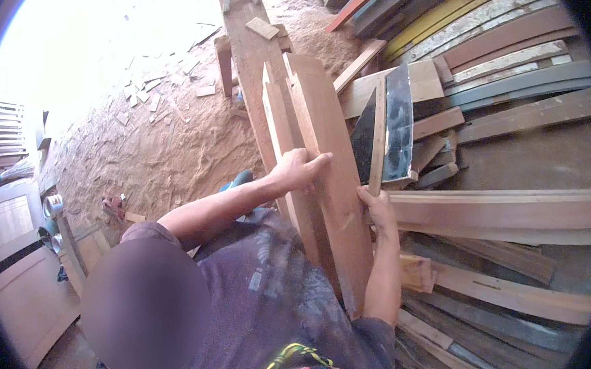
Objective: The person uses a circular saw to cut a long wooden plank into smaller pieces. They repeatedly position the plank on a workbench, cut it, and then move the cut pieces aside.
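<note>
And here are the fingers of the left hand (300, 170), draped over the left edge of a wide, pale-brown wooden board (334, 167), the thumb side showing on its face; the rest are tucked out of sight, so there's no telling how firmly they close. Just beside the board's right edge comes the right hand (379, 207), and a thin, light-brown wooden strip (379, 129) rises from between its thumb and fingers, though I can't tell whether they're clamped on it. The wide board runs lengthwise away from the person's body, and close along its left side lies a narrower, pale wooden board (277, 118) with a stepped far end. Under and beyond them stretches the desk, a long, narrow, brown wooden plank (250, 68), carrying a small, tan wooden offcut (262, 28) toward its far end. Out to the right, behind the strip, there's a glossy, dark panel (399, 116), then stacked timber: a yellow plank (440, 27), a blue-grey plank (521, 87) and a long, reddish-brown plank (499, 216). Over on the left, tan sawdust (195, 143) blankets the ground, scattered with thin wooden scraps (206, 91), and pale, panelled wooden doors (12, 216) lie beyond.
</note>
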